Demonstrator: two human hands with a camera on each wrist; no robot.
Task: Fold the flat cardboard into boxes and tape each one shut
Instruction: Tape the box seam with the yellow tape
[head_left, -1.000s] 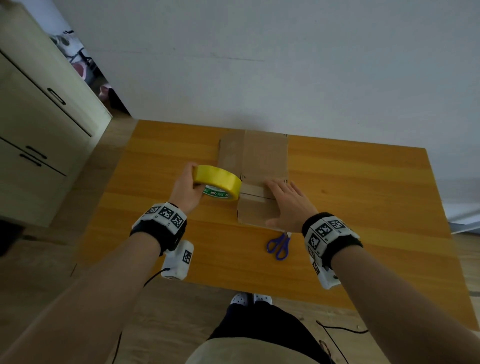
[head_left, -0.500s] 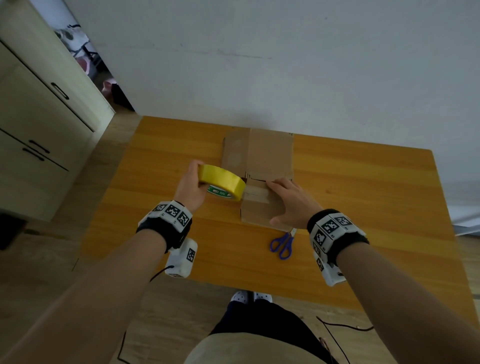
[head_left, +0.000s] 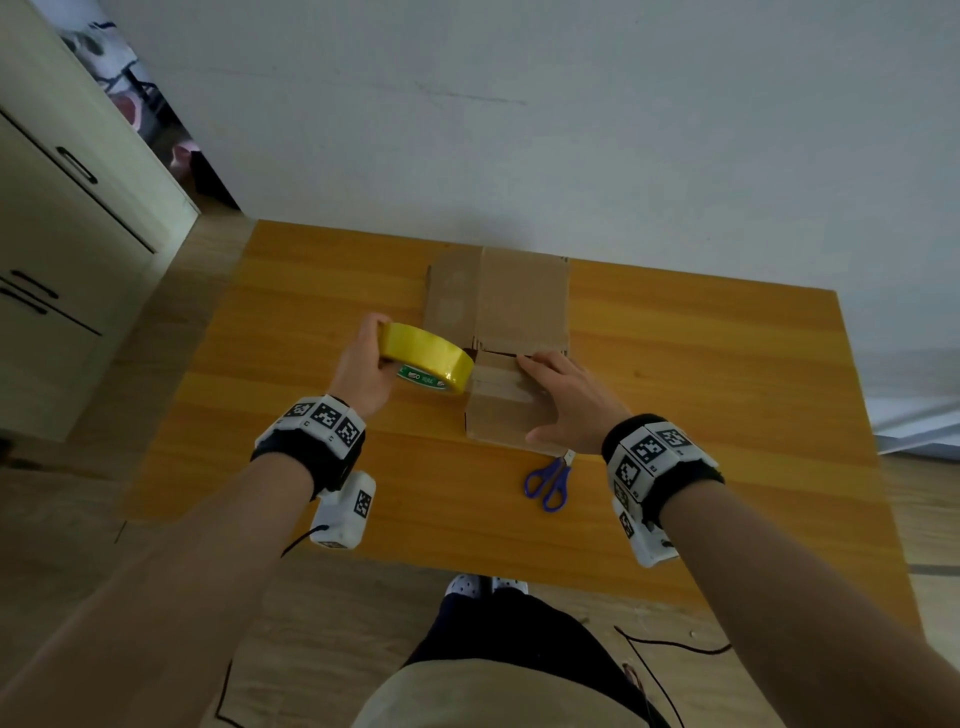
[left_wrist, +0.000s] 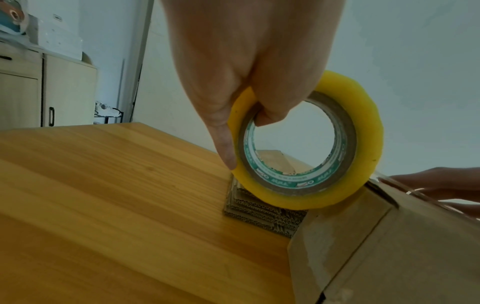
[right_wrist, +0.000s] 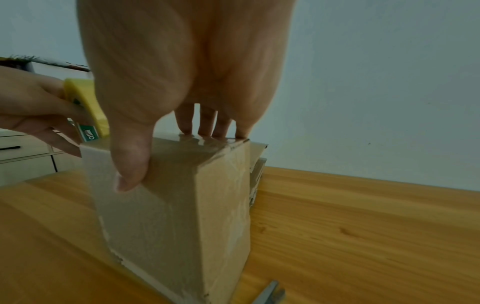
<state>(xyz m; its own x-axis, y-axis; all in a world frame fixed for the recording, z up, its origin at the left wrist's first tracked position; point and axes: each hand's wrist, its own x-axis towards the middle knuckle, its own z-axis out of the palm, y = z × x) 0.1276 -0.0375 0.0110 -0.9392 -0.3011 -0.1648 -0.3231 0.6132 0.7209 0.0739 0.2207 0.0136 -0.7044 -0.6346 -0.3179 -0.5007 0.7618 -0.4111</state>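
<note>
A small folded cardboard box (head_left: 493, 415) stands at the table's middle, with clear tape across its top. My left hand (head_left: 371, 364) grips a yellow tape roll (head_left: 426, 356) at the box's upper left edge, thumb through the core (left_wrist: 270, 115). A strip of tape runs from the roll (left_wrist: 306, 185) over the box (left_wrist: 389, 246). My right hand (head_left: 545, 395) arches over the box (right_wrist: 176, 216), with fingertips (right_wrist: 205, 131) pressing the tape at the far top edge. Its thumb (right_wrist: 132, 168) lies against the near side. A stack of flat cardboard (head_left: 519, 296) lies behind the box.
Blue-handled scissors (head_left: 548, 480) lie on the wooden table (head_left: 701, 415) just in front of the box, under my right wrist. A white wall runs along the table's far edge. Cabinets (head_left: 62, 249) stand off to the left. My legs are at the near edge.
My right hand went from lying flat on the box top to arching over it, thumb down on the near side. The left hand keeps the roll at the box's left edge.
</note>
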